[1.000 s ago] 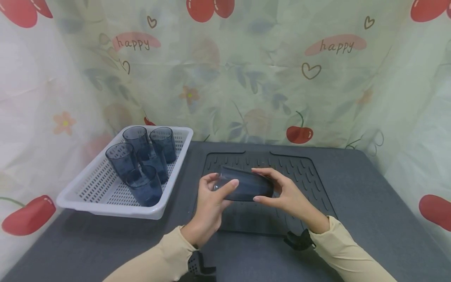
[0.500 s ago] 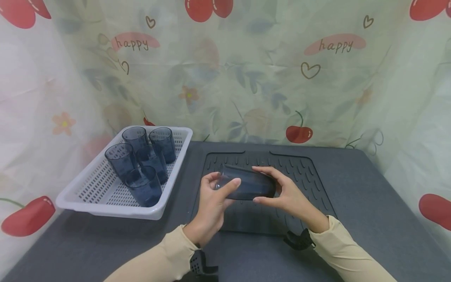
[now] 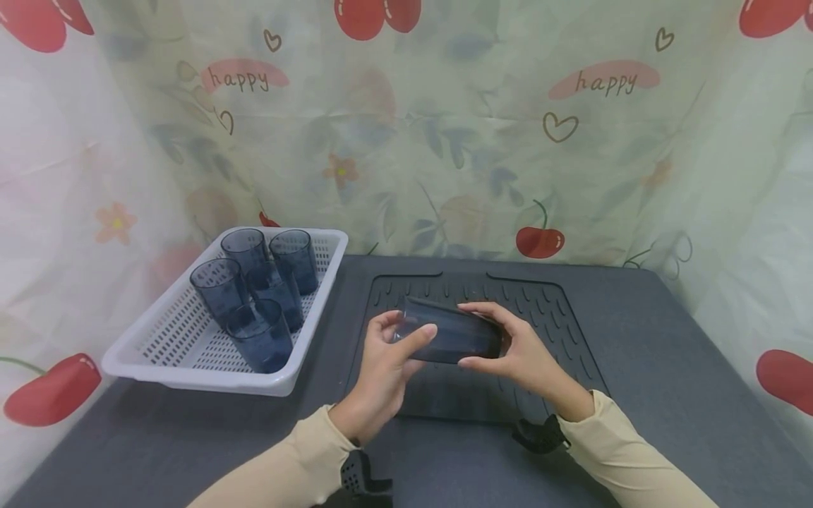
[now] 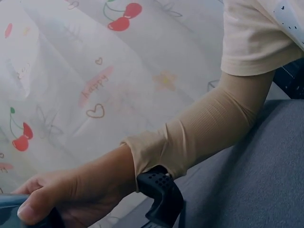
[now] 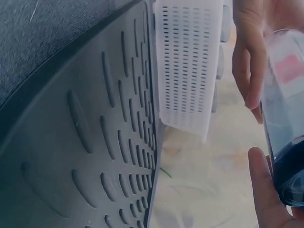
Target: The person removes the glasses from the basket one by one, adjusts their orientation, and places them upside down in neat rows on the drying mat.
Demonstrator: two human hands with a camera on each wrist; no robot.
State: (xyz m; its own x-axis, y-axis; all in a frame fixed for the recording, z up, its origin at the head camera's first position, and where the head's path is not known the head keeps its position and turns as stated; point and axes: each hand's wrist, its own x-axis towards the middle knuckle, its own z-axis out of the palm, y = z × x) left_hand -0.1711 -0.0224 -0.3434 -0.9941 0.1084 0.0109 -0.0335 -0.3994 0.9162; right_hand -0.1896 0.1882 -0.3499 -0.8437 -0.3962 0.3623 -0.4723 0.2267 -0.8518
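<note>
blue glass (image 3: 454, 331): held by both hands, raised over the ridged mat (image 3: 457, 395), apart from it.
left hand (image 3: 384, 370): fingers curled about the mouth end, thumb laid along the near side; gap filled by the glass. the left wrist view cuts the glass off at its edge.
right hand (image 3: 524, 356): curved round the base end, forefinger on the upper side, thumb below; spread about as wide as the glass.
long axis: left to right, lying on its side, dipping slightly toward the right hand in the head view.
mouth: toward the left hand. the darker, thick base: toward the right.
mat: black, with rows of raised ridges and a rim, flat on the dark grey tabletop (image 3: 660, 395).
basket (image 3: 216, 381): white, perforated, left of the mat and near it.
basket contents: five more glasses (image 3: 257, 339), similar blue, rims uppermost where they show.
sleeves (image 3: 279, 458): beige, black mounts (image 3: 538, 434) at both wrists.
curtain (image 3: 457, 183): pale, behind and at both sides, printed with cherries, hearts, leaves and "happy".
</note>
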